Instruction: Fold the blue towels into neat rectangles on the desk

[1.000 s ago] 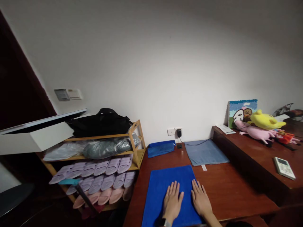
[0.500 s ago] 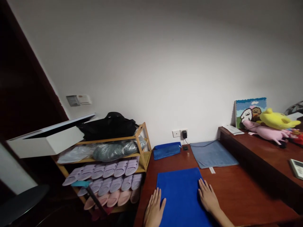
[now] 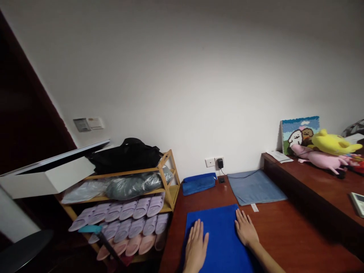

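A bright blue towel [image 3: 218, 235] lies spread flat on the reddish-brown wooden desk [image 3: 287, 235]. My left hand [image 3: 196, 244] rests palm down on the towel's left part, fingers stretched forward and thumb apart. On the right edge of the same towel, my right hand [image 3: 246, 229] also lies flat, its fingers slightly spread. Neither hand grips anything. Beyond the towel, against the wall, sits a folded blue cloth [image 3: 199, 185]. To its right a grey-blue cloth [image 3: 256, 187] with a white tag [image 3: 254, 207] lies flat.
Left of the desk stands a wooden rack [image 3: 167, 189] of purple and pink slippers [image 3: 127, 210], topped by a black bag [image 3: 127, 155] and a white box [image 3: 57, 174]. A black plug [image 3: 220, 163] trails a cable. Plush toys [image 3: 318, 155] lie on the raised ledge at right.
My left hand has moved right and forward, from the towel's left edge onto its surface. My right hand has shifted slightly forward along the right edge. The view has turned slightly.
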Motion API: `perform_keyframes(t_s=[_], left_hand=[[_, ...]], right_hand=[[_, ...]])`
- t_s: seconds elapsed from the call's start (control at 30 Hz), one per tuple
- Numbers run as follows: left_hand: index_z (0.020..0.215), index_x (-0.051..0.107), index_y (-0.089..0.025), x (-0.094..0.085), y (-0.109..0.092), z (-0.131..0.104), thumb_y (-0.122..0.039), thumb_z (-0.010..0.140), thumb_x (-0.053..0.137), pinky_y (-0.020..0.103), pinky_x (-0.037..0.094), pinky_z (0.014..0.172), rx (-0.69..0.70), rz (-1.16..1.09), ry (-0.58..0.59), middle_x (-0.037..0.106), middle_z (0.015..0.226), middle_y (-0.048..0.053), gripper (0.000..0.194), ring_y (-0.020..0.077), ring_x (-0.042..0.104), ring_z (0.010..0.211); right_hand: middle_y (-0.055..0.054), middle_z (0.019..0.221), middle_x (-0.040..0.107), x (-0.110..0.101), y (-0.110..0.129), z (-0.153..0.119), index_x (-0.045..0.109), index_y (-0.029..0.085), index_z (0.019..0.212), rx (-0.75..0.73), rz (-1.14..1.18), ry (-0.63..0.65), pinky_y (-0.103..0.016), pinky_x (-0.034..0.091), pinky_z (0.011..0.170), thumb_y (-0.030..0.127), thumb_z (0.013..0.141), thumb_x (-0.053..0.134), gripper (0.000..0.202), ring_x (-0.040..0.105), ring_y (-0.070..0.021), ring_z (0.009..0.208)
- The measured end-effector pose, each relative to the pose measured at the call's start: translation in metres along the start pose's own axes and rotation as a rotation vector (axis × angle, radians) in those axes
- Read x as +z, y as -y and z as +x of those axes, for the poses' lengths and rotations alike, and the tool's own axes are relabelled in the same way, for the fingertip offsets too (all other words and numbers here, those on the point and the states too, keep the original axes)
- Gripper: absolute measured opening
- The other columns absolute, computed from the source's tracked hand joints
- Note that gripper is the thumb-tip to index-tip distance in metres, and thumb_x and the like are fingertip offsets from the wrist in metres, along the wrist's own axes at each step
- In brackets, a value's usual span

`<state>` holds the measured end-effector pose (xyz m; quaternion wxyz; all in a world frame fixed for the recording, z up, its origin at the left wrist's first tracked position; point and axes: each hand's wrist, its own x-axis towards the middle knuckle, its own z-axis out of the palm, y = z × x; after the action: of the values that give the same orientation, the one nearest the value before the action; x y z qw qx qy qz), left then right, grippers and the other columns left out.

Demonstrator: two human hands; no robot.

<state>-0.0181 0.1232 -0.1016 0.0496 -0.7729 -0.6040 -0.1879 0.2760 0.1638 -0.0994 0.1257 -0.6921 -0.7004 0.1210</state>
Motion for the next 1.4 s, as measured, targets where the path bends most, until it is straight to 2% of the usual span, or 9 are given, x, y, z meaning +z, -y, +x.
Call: perform_keyframes(t_s=[0.17, 0.27, 0.37, 0.6, 0.7, 0.97, 1.1, 1.2, 1.4], left_hand=[[0.166, 0.028, -0.021, 0.018, -0.103, 0.059, -0.048, 0.110, 0.021, 0.049, 0.030, 0.130, 0.190, -0.142, 0.194, 0.029, 0.171, 0.006, 0.062, 0.0261, 0.028, 0.159], [0.165, 0.030, -0.018, 0.033, -0.123, 0.071, -0.051, 0.109, 0.016, 0.048, 0.026, 0.132, 0.166, -0.171, 0.270, 0.030, 0.171, 0.008, 0.067, 0.0249, 0.026, 0.159], [0.165, 0.031, -0.018, 0.036, -0.097, 0.068, -0.057, 0.108, 0.019, 0.051, 0.025, 0.132, 0.125, -0.150, 0.288, 0.029, 0.171, 0.010, 0.071, 0.0270, 0.025, 0.159], [0.163, 0.036, -0.014, 0.009, 0.040, 0.040, -0.055, 0.107, 0.023, 0.054, 0.026, 0.129, -0.164, 0.054, 0.217, 0.030, 0.170, 0.013, 0.071, 0.0298, 0.027, 0.159], [0.163, 0.037, -0.013, 0.007, 0.070, 0.031, -0.054, 0.106, 0.025, 0.052, 0.029, 0.128, -0.212, 0.077, 0.183, 0.032, 0.170, 0.014, 0.071, 0.0292, 0.030, 0.158], [0.163, 0.035, -0.009, 0.009, 0.065, 0.029, -0.055, 0.106, 0.025, 0.049, 0.027, 0.130, -0.233, 0.051, 0.157, 0.029, 0.171, 0.015, 0.074, 0.0276, 0.028, 0.158], [0.162, 0.036, -0.009, 0.010, 0.069, 0.028, -0.053, 0.106, 0.027, 0.050, 0.027, 0.130, -0.224, 0.037, 0.150, 0.031, 0.170, 0.015, 0.072, 0.0275, 0.029, 0.158], [0.162, 0.038, -0.011, 0.012, 0.071, 0.027, -0.052, 0.106, 0.026, 0.051, 0.028, 0.129, -0.224, 0.043, 0.133, 0.032, 0.169, 0.015, 0.070, 0.0277, 0.030, 0.157], [0.164, 0.031, -0.009, 0.008, 0.069, 0.027, -0.057, 0.106, 0.025, 0.048, 0.024, 0.131, -0.238, 0.078, 0.208, 0.024, 0.172, 0.013, 0.075, 0.0262, 0.024, 0.159]], right_hand=[[-0.004, 0.172, 0.027, -0.004, -0.001, 0.001, 0.031, 0.017, 0.165, -0.025, -0.004, 0.014, -0.049, 0.015, 0.131, 0.039, 0.103, 0.021, 0.066, 0.020, -0.0244, 0.161], [-0.004, 0.172, 0.026, -0.004, -0.001, 0.000, 0.031, 0.016, 0.164, -0.049, -0.040, 0.015, -0.047, 0.016, 0.131, 0.037, 0.103, 0.022, 0.066, 0.019, -0.0246, 0.161], [-0.003, 0.172, 0.027, -0.004, 0.000, 0.000, 0.031, 0.017, 0.164, -0.028, -0.040, -0.004, -0.044, 0.018, 0.131, 0.037, 0.103, 0.020, 0.065, 0.021, -0.0233, 0.160], [-0.003, 0.172, 0.026, -0.005, 0.001, 0.001, 0.028, 0.014, 0.165, -0.001, -0.022, 0.010, -0.046, 0.015, 0.132, 0.039, 0.103, 0.018, 0.068, 0.019, -0.0226, 0.161], [-0.004, 0.172, 0.026, -0.004, 0.001, 0.000, 0.029, 0.014, 0.165, 0.000, -0.034, 0.014, -0.046, 0.016, 0.131, 0.039, 0.103, 0.018, 0.068, 0.020, -0.0235, 0.161], [-0.006, 0.173, 0.025, -0.012, 0.002, 0.019, 0.028, 0.015, 0.166, -0.019, 0.003, -0.027, -0.043, 0.019, 0.130, 0.036, 0.104, 0.019, 0.066, 0.024, -0.0217, 0.160], [-0.009, 0.173, 0.026, -0.014, 0.005, 0.033, 0.029, 0.009, 0.165, 0.000, -0.012, 0.030, -0.042, 0.020, 0.130, 0.040, 0.104, 0.021, 0.068, 0.022, -0.0241, 0.160], [-0.010, 0.172, 0.026, -0.009, 0.004, 0.035, 0.029, 0.007, 0.164, -0.016, -0.010, 0.001, -0.043, 0.019, 0.131, 0.040, 0.104, 0.021, 0.069, 0.022, -0.0243, 0.160], [-0.007, 0.173, 0.025, -0.006, 0.000, 0.034, 0.029, 0.011, 0.165, -0.069, 0.000, 0.011, -0.045, 0.016, 0.131, 0.042, 0.104, 0.020, 0.068, 0.019, -0.0229, 0.161]])
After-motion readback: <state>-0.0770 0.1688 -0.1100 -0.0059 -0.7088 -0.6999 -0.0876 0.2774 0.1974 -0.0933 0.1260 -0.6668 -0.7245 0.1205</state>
